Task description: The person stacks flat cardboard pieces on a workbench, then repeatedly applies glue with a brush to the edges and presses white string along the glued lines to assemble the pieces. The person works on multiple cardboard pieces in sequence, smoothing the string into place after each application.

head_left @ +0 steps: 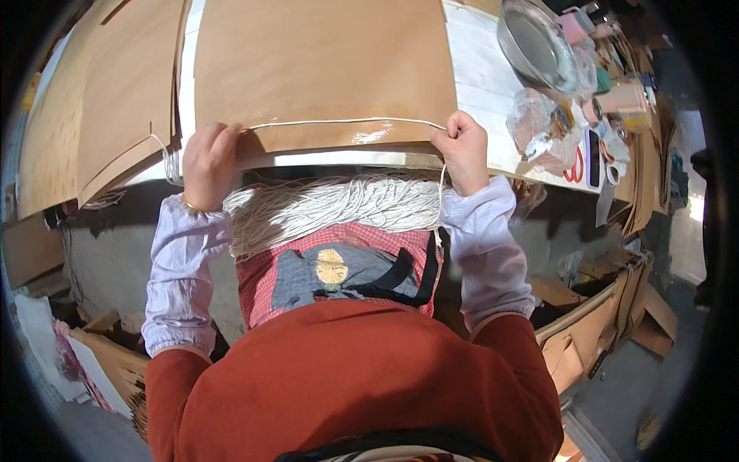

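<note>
A metal bowl point(539, 46) is sitting on the white table point(481, 77) to the right of the big brown paper sheet point(323, 69); what is lying inside it cannot be made out. Nearer the table edge than the bowl, a crumpled clear plastic bag point(539, 127) is holding something small and dark that is too blurred to tell, and a few pink and pale cups point(620, 98) are standing right of the bag, their contents hidden. Red-handled scissors point(576, 168) are lying just right of the bag, at the table edge. A single white cord point(346, 121) is stretching across the near edge of the brown paper sheet, its long axis running left to right, one end pointing toward each hand. The left hand point(208, 162) is gripping the sheet's near left corner, fingers curled tight over the cord and the paper edge. The right hand point(463, 150) is closing into a fist at the sheet's near right corner, pinching the cord, which is dropping from there straight down off the table edge. Below the sheet, in the lap between the forearms, a thick bundle of white cords point(331, 208) is lying crosswise, also running left to right. More brown sheets point(100, 108) are overlapping left of the big sheet.
</note>
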Demonstrator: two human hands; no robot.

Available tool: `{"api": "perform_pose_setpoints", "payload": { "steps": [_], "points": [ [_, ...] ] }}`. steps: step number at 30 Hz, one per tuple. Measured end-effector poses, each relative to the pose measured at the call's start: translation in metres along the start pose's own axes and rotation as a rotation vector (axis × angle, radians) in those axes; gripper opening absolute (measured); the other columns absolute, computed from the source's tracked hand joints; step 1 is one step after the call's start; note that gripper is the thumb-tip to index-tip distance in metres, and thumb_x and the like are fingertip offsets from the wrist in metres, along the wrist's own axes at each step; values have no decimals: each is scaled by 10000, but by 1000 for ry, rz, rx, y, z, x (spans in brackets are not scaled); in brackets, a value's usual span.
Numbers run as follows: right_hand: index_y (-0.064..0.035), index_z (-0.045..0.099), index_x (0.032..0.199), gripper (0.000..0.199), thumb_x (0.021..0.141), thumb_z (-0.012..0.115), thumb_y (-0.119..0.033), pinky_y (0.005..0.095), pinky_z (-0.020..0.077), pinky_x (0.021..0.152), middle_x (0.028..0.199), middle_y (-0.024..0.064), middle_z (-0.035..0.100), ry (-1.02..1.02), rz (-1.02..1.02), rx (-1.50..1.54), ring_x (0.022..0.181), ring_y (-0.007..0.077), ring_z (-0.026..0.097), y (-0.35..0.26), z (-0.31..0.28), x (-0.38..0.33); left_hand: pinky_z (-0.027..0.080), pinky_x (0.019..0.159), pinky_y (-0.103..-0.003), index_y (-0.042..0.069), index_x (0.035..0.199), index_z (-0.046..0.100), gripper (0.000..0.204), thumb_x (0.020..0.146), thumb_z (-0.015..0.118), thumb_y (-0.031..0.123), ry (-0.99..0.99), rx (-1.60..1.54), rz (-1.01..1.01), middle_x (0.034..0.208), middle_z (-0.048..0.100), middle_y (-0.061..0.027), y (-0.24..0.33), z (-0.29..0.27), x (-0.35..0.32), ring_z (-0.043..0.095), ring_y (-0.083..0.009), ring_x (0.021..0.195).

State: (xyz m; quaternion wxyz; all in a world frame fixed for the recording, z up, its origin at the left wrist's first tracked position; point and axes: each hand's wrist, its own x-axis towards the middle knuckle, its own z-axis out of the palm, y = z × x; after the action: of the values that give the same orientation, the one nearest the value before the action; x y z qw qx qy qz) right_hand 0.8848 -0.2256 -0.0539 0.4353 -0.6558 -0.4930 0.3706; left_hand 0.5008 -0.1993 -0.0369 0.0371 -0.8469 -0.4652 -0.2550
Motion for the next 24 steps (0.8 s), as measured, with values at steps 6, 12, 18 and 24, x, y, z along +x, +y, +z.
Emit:
{"api": "perform_pose_setpoints", "payload": {
  "steps": [6, 12, 18, 24],
  "points": [
    [-22, 687, 906, 218, 697, 747, -8, 344, 523, 694, 855, 60, 661, 111, -730, -422, 820, 216, 628, -7, 9, -1, 492, 837, -405, 5, 1105, 645, 294, 812, 637, -17, -243, -320, -2, 1081, 601, -149, -4, -15, 3, 583, -336, 1013],
    [-31, 711, 863, 89, 783, 736, -60, 300, 484, 620, 814, 80, 651, -110, -257, -146, 699, 218, 613, -15, 12, 15, 500, 785, -359, -27, 1061, 670, 341, 784, 769, 145, -420, -547, -267, 959, 630, -103, -13, -30, 28, 617, -252, 902],
    [-35, 648, 918, 166, 826, 726, -150, 327, 474, 629, 859, 76, 621, 183, -493, -724, 699, 210, 581, -2, 34, 17, 506, 628, -400, -9, 853, 643, 182, 853, 690, 167, -132, -223, -448, 763, 649, -182, -9, 10, 16, 647, -345, 704],
    [-8, 537, 1259, 427, 879, 609, -191, 425, 389, 1049, 1341, 170, 503, 100, -433, -612, 1261, 327, 456, -51, 91, -15, 450, 839, -500, 11, 1283, 485, 520, 802, 644, 129, 182, 124, -57, 1073, 591, -163, 47, 15, 19, 566, -351, 1024]
  ]
}}
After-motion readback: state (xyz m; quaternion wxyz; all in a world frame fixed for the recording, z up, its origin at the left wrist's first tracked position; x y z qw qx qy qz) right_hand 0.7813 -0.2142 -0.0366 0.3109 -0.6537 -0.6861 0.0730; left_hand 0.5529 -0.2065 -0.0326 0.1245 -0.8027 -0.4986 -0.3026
